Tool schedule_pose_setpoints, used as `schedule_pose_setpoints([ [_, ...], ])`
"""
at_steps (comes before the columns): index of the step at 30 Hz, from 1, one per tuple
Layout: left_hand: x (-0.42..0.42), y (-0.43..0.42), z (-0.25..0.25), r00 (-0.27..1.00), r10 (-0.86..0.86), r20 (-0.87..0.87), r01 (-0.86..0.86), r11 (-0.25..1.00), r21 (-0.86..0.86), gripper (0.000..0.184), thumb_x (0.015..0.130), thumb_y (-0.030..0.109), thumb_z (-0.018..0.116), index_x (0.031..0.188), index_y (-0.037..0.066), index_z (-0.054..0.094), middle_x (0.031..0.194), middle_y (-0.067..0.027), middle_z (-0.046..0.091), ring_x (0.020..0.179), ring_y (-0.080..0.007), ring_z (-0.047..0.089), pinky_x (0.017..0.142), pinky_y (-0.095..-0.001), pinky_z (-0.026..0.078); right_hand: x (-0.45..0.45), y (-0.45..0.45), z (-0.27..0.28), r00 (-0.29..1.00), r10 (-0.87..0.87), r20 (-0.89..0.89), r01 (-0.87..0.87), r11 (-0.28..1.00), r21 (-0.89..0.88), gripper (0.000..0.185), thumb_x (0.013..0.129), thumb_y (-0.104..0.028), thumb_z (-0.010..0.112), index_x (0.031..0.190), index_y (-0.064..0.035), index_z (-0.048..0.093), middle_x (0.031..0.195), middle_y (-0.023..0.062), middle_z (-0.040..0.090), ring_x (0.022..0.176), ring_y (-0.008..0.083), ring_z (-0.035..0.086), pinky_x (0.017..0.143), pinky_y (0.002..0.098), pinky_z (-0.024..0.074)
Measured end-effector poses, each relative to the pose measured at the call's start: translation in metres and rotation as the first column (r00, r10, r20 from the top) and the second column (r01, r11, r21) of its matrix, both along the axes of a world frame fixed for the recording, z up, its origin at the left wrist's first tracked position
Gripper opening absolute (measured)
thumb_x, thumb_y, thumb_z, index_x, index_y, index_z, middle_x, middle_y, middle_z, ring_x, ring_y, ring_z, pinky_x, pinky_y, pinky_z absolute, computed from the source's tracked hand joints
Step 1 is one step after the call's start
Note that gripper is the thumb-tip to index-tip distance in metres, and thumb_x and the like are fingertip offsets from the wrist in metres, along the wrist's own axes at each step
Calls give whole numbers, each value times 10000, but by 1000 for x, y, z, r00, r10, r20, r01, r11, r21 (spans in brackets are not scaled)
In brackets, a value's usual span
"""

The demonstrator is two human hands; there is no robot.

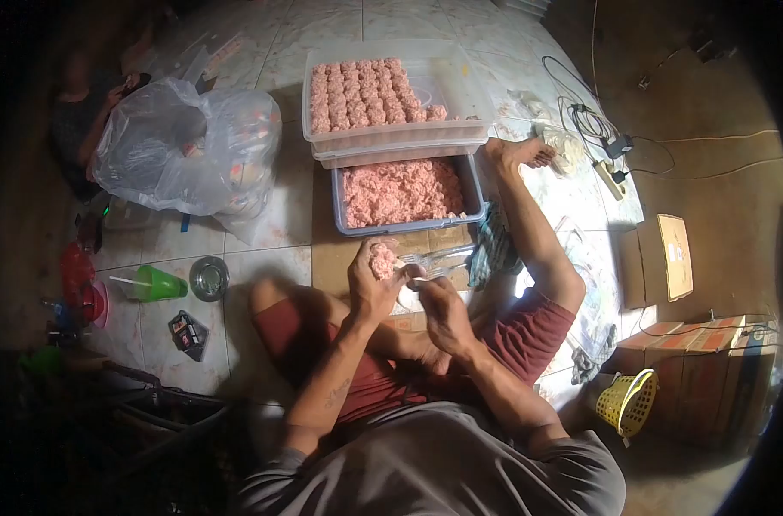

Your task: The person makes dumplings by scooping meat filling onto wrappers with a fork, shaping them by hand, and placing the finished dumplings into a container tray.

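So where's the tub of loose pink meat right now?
In the head view, the tub of loose pink meat sits just above centre, directly below the clear container of rounded lumps and just beyond the left hand.

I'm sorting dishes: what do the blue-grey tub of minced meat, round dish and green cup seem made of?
Blue-grey tub: probably smooth plastic, from its even colour and rounded corners. Round dish: shiny metal or glass; bright reflections fit both. Green cup: likely smooth plastic, from its vivid colour.

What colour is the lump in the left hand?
Pink; the lump shows in the head view.
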State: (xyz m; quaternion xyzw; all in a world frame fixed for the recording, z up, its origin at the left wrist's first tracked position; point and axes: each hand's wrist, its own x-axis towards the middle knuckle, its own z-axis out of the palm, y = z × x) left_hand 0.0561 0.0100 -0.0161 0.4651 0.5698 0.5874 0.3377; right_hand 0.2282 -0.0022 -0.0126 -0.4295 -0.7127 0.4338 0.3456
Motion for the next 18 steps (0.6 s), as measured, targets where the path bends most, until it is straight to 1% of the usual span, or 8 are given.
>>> schedule_pose_setpoints([
  [1, -2, -1, 11, 1000, 25, -12, -24, 998, 49, 413, 749, 35, 891, 995, 46, 559, 883, -16, 633, 839, -107, 638, 757, -250, 545, 9, 3, 2, 999, -14, 30, 16, 998, -59, 259, 953, 56, 573, 1175, -17, 685, 945, 156, 567, 832, 259, 580, 748, 326, 474],
  [3, -27, -9, 14, 966, -221, 134, 212, 974, 77, 446, 735, -13, 886, 1044, 25, 567, 924, -50, 661, 859, -121, 652, 828, -284, 563, 29, 7, -2, 997, 27, -70, -33, 996, -83, 224, 982, 28, 568, 1183, 26, 667, 946, 111, 579, 866, 209, 583, 773, 327, 472],
  [5, -30, -13, 11, 859, -242, 450, 266, 964, 11, 506, 703, 130, 947, 1058, 30, 600, 940, -41, 657, 834, -66, 594, 787, -253, 528, 39, 0, 12, 998, 11, -62, -27, 964, -266, 204, 1029, -38, 553, 1186, 19, 670, 892, 29, 547, 816, 120, 513, 733, 283, 438],
  [6, -33, -12, 15, 860, -243, 449, 266, 964, 12, 506, 703, 130, 947, 1058, 30, 600, 940, -41, 657, 834, -66, 594, 787, -253, 528, 40, -1, 7, 998, 11, -62, -27, 964, -265, 204, 1029, -38, 553, 1186, 19, 670, 892, 29, 547, 816, 120, 513, 733, 283, 438],
  [8, -37, -11, 27, 941, -337, 23, 338, 937, -88, 501, 700, 116, 945, 1052, 29, 600, 952, -41, 655, 851, -79, 599, 787, -256, 528, 42, -6, -5, 961, -35, -276, -148, 775, -615, 211, 1058, -89, 536, 1195, -17, 680, 844, -36, 494, 778, 60, 422, 688, 231, 377],
  [11, -32, -12, 26, 952, -305, 5, 306, 952, -7, 500, 695, 109, 944, 1054, 28, 604, 950, -41, 656, 866, -92, 598, 777, -264, 526, 36, -11, -2, 915, 14, -404, -271, 762, -588, 208, 1066, -97, 528, 1191, -45, 687, 813, -74, 447, 755, 34, 366, 671, 189, 316],
  [15, -24, -7, 10, 903, -430, 3, 428, 901, 71, 386, 706, 94, 916, 950, 33, 624, 912, -60, 659, 839, -137, 615, 747, -294, 518, 21, -15, -13, 932, 84, -353, -223, 900, -374, 190, 1040, -75, 568, 1179, 18, 658, 878, 4, 501, 818, 117, 479, 737, 290, 420],
  [18, 5, -3, 13, 977, -128, -169, 140, 988, 61, 359, 698, 99, 906, 864, 58, 590, 784, -44, 628, 719, -146, 594, 682, -324, 498, 1, -8, 7, 990, 51, -128, -63, 994, -92, 170, 987, 4, 572, 1138, 18, 649, 919, 117, 544, 855, 243, 555, 767, 352, 456],
])
